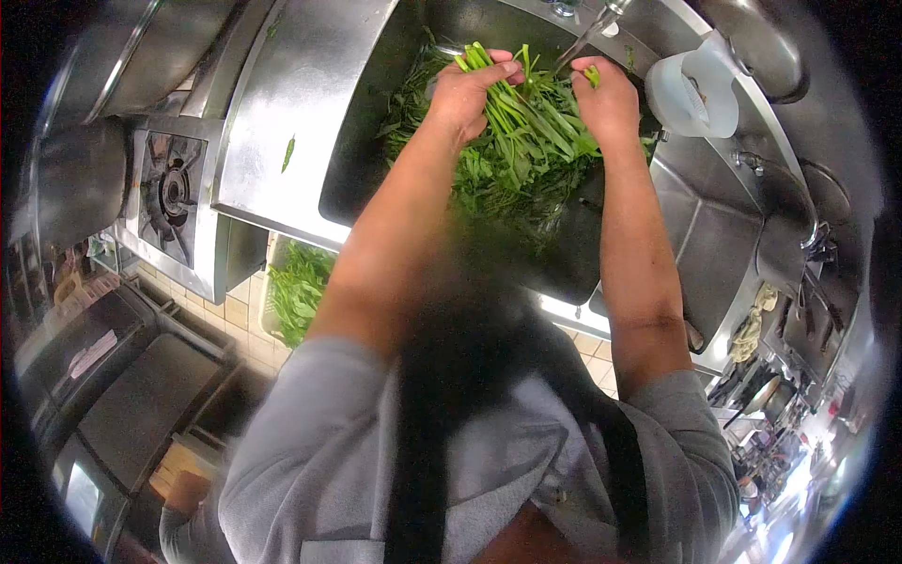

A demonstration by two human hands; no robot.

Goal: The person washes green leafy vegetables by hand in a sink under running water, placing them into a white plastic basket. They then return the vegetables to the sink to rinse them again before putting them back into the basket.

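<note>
My left hand (465, 99) is closed around a bunch of long-stemmed leafy greens (512, 122), the cut stem ends poking up past the fingers. To its right, my right hand (609, 101) is pinched on a short piece of green stem (592, 75). Both hands are over a deep metal sink (352, 179), where a big heap of loose leafy greens (507, 193) lies beneath them. Between the hands, at the back, the faucet (606, 21) points down toward the greens.
A white plastic container (691, 94) stands right of the sink, by another basin (705, 226). On the left are a steel counter (282, 85) with a stray leaf and a gas burner (174, 188). Below sits a basket of greens (301, 291). Another person's hand (188, 491) shows lower left.
</note>
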